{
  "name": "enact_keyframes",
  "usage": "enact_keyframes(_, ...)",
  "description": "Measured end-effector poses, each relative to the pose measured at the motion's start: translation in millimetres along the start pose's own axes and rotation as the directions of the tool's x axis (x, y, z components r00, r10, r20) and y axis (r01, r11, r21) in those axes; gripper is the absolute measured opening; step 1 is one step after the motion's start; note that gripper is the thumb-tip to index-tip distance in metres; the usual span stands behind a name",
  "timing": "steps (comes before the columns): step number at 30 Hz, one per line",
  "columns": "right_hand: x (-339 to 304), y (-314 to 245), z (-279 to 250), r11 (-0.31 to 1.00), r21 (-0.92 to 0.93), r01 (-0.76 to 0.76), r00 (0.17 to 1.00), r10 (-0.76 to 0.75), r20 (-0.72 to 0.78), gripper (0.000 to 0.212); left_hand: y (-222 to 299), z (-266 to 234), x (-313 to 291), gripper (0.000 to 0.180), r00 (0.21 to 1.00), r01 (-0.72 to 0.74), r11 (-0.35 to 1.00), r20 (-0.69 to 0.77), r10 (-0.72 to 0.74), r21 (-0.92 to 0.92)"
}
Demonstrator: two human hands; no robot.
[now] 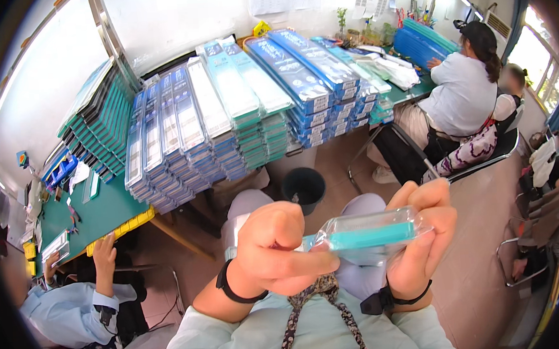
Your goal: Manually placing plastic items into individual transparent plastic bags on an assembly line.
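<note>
Between my two hands, above my lap, is a clear plastic package [376, 235] with a teal strip inside. My left hand [272, 246] is closed on its left end, fingers curled and the thumb side toward the package. My right hand [428, 232] pinches the right end, its fingers bent around the clear wrap. Part of the package's left end is hidden behind my left fingers. Dark bands circle both my wrists.
Long stacks of blue and teal packages [234, 107] fill the table in front. A dark bin [304, 189] stands on the floor beneath. One person [460, 93] sits at the right, another [83, 308] at the left beside the green tabletop [112, 207]. Chairs stand at the right.
</note>
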State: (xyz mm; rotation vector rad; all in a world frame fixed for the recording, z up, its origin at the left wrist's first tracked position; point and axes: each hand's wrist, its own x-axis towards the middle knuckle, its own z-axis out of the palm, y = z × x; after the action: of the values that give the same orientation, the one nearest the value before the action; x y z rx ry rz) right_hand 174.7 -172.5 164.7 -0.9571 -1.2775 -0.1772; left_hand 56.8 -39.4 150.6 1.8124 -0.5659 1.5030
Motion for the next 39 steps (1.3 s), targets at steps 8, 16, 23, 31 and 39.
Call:
enact_keyframes(8,4,1,5,0.986,-0.166,-0.007,1.0,0.004,-0.018,0.027,-11,-2,5,0.019,0.999,-0.041,0.998,-0.036,0.039,-0.045)
enact_keyframes(16,4,11,-1,0.973,-0.226,0.044,0.999,-0.04,0.022,0.022,-25,-7,-8,0.025,0.995,0.004,0.997,-0.096,0.002,0.071)
enact_keyframes(23,1,6,7,0.967,-0.245,-0.072,0.996,0.055,-0.075,0.026,-25,7,-13,0.034,0.987,-0.022,0.981,-0.15,0.051,0.192)
enact_keyframes(31,5,12,9,0.998,-0.041,-0.053,0.999,0.053,0.008,0.032,-28,42,-27,0.054,0.984,0.141,0.99,-0.102,-0.143,-0.028)
enact_keyframes(39,5,13,11,0.982,0.12,-0.146,0.972,0.119,0.203,0.037,-28,29,-45,0.042,0.884,0.449,0.894,0.152,-0.441,-0.016)
